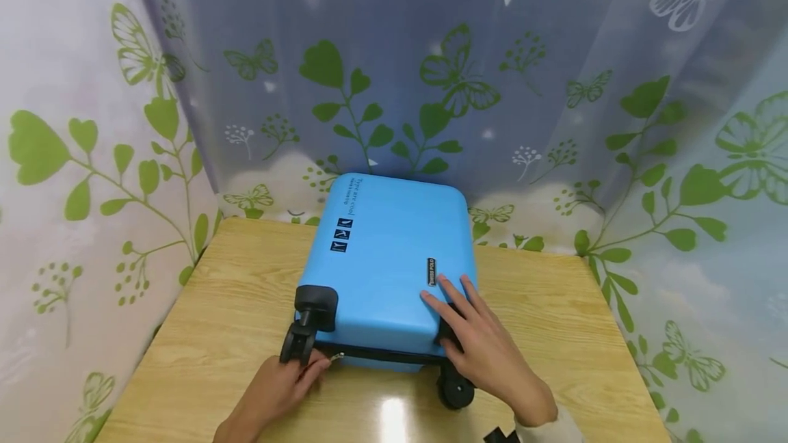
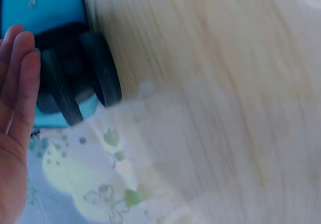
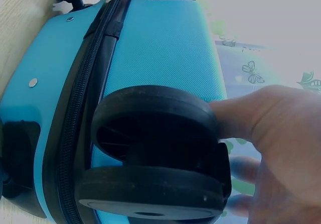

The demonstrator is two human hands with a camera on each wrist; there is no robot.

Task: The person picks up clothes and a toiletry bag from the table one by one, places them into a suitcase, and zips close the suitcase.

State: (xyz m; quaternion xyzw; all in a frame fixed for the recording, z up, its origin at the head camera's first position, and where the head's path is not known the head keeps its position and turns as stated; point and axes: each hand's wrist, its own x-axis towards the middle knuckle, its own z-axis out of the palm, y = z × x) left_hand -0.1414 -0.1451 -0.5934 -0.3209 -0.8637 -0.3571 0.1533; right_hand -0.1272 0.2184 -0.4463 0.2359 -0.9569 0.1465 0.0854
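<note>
A light blue hard-shell suitcase (image 1: pixel 388 245) lies flat on the table, its wheeled end facing me. Along that end runs a black zipper (image 3: pixel 80 93). At the zipper's left part, my left hand (image 1: pixel 280 385) pinches a small metal zipper pull (image 1: pixel 336 356) between thumb and fingers, just below a black twin wheel (image 1: pixel 298 342). My right hand (image 1: pixel 486 347) rests with spread fingers on the shell's near right corner, beside the brand label (image 1: pixel 431 272). In the right wrist view, its thumb (image 3: pixel 241 116) touches another twin wheel (image 3: pixel 155 108).
The wooden table (image 1: pixel 203 333) extends on both sides of the suitcase. Curtains (image 1: pixel 382 87) printed with leaves and butterflies hang behind and at both sides. A dark object (image 1: pixel 501 436) shows beside the right sleeve at the bottom edge.
</note>
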